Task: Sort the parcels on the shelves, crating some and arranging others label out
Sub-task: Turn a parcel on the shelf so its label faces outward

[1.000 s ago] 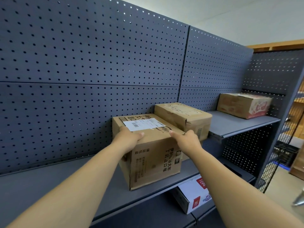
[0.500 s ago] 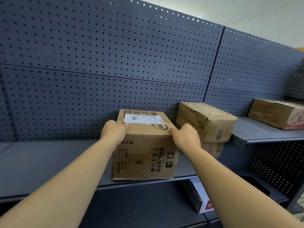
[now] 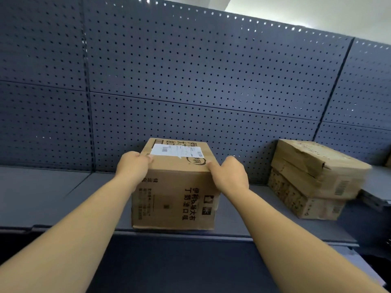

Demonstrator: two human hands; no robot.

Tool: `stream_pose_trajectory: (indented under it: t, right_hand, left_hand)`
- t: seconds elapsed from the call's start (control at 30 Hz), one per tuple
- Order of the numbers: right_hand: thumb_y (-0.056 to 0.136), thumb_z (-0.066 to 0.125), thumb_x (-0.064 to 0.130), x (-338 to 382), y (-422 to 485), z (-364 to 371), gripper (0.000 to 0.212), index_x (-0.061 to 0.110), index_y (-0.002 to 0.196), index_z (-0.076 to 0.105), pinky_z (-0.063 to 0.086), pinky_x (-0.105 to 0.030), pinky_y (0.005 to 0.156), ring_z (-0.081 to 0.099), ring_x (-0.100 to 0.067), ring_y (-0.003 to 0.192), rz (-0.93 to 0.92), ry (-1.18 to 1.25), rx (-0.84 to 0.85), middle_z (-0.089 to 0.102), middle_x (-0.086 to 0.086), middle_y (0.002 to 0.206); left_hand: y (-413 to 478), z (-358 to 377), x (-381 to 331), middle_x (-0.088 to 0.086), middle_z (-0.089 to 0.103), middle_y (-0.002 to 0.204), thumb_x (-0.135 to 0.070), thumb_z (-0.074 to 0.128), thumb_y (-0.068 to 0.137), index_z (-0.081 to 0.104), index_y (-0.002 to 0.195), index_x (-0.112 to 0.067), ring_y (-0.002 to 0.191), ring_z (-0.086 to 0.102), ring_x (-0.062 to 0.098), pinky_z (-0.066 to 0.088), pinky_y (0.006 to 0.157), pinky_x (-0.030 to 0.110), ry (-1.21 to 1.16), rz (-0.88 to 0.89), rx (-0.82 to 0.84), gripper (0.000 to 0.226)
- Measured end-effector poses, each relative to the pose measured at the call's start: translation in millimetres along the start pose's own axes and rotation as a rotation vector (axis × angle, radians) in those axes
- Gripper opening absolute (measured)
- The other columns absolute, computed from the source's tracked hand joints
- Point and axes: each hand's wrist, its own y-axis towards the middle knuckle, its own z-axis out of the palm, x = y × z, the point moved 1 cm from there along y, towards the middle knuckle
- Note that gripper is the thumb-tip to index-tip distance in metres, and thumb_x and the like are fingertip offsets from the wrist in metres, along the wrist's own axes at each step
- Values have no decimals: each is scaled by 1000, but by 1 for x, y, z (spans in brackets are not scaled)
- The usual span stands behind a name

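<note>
Far out to the left of the left hand [image 3: 133,166] there is just the flat grey shelf [image 3: 42,199]. Behind it stands a dark blue wall [image 3: 190,81] full of little round holes, and that wall runs on behind both hands.

The left hand is up at the top left edge of a brown box [image 3: 175,199]. Its fingers curl over the edge onto the top of the box, so it is gripping the box on that side.

The brown box sits right between the two hands. Its bottom is down on the shelf, close to the front edge. The side facing the person has black writing on it. On the top of the box, just past the left fingers, there is a white label [image 3: 177,150] with small bar codes. The label faces up.

The right hand [image 3: 229,176] is at the top right corner of the same box. Its thumb lies along the top edge and its fingers bend round the side, so it grips the box too.

Well off to the right of the right hand there are two more brown boxes, one on top of the other. The top box [image 3: 317,166] is crumpled and has a tear near its corner. The bottom box [image 3: 306,206] rests on the shelf. Neither hand touches them.
</note>
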Motion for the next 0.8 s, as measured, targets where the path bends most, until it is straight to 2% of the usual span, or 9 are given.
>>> stream_pose_trajectory:
  t: [0.13,0.27,0.3,0.4,0.5,0.6,0.67,0.73,0.8]
  right_hand:
    - [88,55,39,21,3,27,36,19,69,32,22,-29,48,34,-13,55,-10,12,23,39,3,68]
    - [88,55,38,37,6,48,37,18,67,31,21,-28,48,33,-14,53,1,-12,37,37,3,64]
    - [88,55,38,40,7,51,37,18,67,31,21,-28,48,33,-14,53,0,-26,36,37,3,64]
    - [86,55,38,46,14,58,38,17,65,31,22,-27,48,32,-15,52,-5,-73,44,37,3,62]
    - [83,58,45,51,25,60,42,17,63,33,25,-26,50,35,-17,52,17,-124,80,38,3,60]
    - [80,59,55,57,35,58,45,16,64,43,33,-26,53,46,-19,56,45,-204,113,49,1,62]
    - [81,58,58,62,41,59,45,15,71,47,34,-27,53,49,-20,61,30,-253,106,52,0,69]
    - [80,57,63,68,47,65,51,13,92,49,38,-30,57,52,-23,75,-1,-257,106,54,-5,90]
    - [82,53,66,75,51,73,68,12,123,45,47,-40,79,52,-31,106,-34,-245,143,48,-12,124]
  left_hand:
    - [19,-26,4,5,56,87,-25,57,92,47,69,-24,88,55,29,49,87,47,23,10,-3,25]
    - [42,-45,14,6,59,99,-27,56,93,57,91,-18,90,57,28,46,77,39,83,19,37,10]
    - [47,-49,17,7,61,100,-27,57,93,59,96,-15,91,59,29,46,76,39,105,15,56,13]
    - [62,-56,20,13,64,90,-25,61,89,61,83,-8,79,59,30,40,66,34,174,-4,130,18]
    - [74,-62,15,10,60,81,-25,63,88,57,82,-5,67,53,22,35,55,29,262,-36,172,21]
    - [84,-62,8,17,61,82,-32,66,85,58,99,3,62,53,23,40,52,31,358,-8,207,39]
    - [90,-59,6,20,65,86,-36,66,84,50,127,10,55,50,20,39,49,30,407,27,219,66]
    - [96,-52,4,6,55,67,-37,63,85,51,127,6,49,41,15,30,47,27,478,79,228,62]
    - [98,-45,-2,3,57,83,-43,60,87,49,121,-6,59,51,16,33,49,26,569,156,233,51]
